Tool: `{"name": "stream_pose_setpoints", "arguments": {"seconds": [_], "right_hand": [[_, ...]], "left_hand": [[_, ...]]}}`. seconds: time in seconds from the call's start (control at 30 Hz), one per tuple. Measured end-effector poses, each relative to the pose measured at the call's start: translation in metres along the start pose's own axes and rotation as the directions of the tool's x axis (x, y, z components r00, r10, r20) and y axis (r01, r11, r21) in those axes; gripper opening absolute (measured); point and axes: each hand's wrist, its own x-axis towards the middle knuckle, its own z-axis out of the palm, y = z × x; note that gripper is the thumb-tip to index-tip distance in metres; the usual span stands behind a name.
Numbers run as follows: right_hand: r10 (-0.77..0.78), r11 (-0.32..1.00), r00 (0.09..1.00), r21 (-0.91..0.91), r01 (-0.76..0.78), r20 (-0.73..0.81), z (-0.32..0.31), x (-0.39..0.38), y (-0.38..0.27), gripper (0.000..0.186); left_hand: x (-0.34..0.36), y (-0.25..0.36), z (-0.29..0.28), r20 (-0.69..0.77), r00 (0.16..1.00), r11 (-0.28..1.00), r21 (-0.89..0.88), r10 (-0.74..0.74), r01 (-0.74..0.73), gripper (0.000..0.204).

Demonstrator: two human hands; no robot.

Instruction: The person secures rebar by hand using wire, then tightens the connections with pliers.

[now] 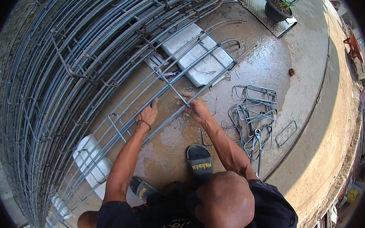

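A long rebar cage of straight bars and rectangular stirrups slants across in front of me. My left hand, with a dark band at its wrist, is closed around one of its long bars; part of the fingers is hidden. To the right, my right hand reaches the cage's near bar beside a stirrup crosspiece. Its fingers are stretched out and apart, and no tool shows in them. A pale grey block lies beneath the cage's far end, and another pale block sits under its near left part.
More rebar cages are stacked at the left. Loose stirrups lie on the wet concrete at my right, with long-handled pincers on them. A potted plant stands on a metal plate at the far right. My sandal is below.
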Motion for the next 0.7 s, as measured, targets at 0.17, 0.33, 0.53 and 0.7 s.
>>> {"name": "stream_pose_setpoints", "arguments": {"seconds": [0.17,0.33,0.53,0.7], "right_hand": [[-0.01,1.0,1.0,0.025,0.01,0.012,0.004,0.018,0.007,0.039],[-0.03,0.999,1.0,-0.023,0.031,0.009,0.004,0.016,0.011,0.036],[-0.041,0.999,0.999,-0.028,0.041,0.001,0.001,0.016,0.016,0.036],[-0.095,0.992,0.993,-0.082,0.1,0.069,0.003,0.017,0.01,0.036]], "left_hand": [[0.013,-0.011,0.018,-0.094,0.99,0.983,-0.141,0.104,-0.116,0.042],[0.024,0.001,0.02,-0.121,0.908,0.905,-0.098,0.401,-0.413,0.036],[0.02,0.044,0.02,-0.111,0.967,0.927,-0.277,0.23,-0.252,0.035],[0.03,0.035,0.023,-0.156,0.97,0.963,-0.168,0.185,-0.211,0.041]]}}
